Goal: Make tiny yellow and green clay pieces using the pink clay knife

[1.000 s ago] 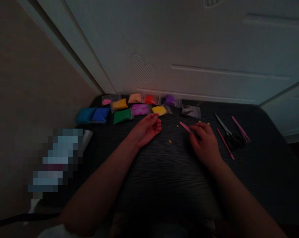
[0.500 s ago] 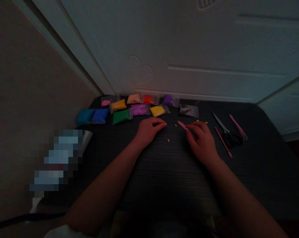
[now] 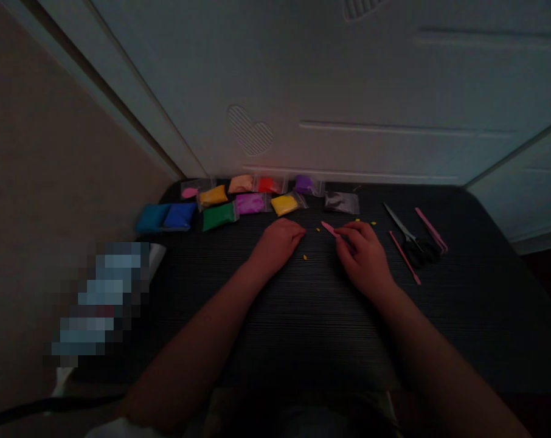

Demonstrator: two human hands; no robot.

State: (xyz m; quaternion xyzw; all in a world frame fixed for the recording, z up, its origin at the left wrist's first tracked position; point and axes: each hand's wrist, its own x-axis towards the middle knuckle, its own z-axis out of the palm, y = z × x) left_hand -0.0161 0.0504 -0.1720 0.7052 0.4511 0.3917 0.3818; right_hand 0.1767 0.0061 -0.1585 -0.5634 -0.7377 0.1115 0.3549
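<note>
My right hand [image 3: 364,258] grips a pink sculpting tool [image 3: 329,229] whose tip points left over the black ribbed mat [image 3: 303,304]. My left hand [image 3: 278,240] rests palm down on the mat with its fingers curled together; its fingertips touch the mat just left of the tool's tip. What they pinch, if anything, is hidden. Small yellow clay bits [image 3: 304,257] lie scattered between and behind the hands. A yellow clay bag [image 3: 283,204] lies just beyond my left hand.
Several clay bags in a row at the mat's back: blue [image 3: 166,216], green [image 3: 218,215], magenta [image 3: 250,203], orange [image 3: 213,195], red [image 3: 267,184], purple [image 3: 305,184], black [image 3: 342,202]. Scissors [image 3: 407,237] and two pink tools [image 3: 404,258] lie right. A white cabinet [image 3: 348,91] stands behind.
My left hand turned palm down and lowered its fingertips to the mat, nearer the tool's tip. The right hand has kept its grip on the pink tool.
</note>
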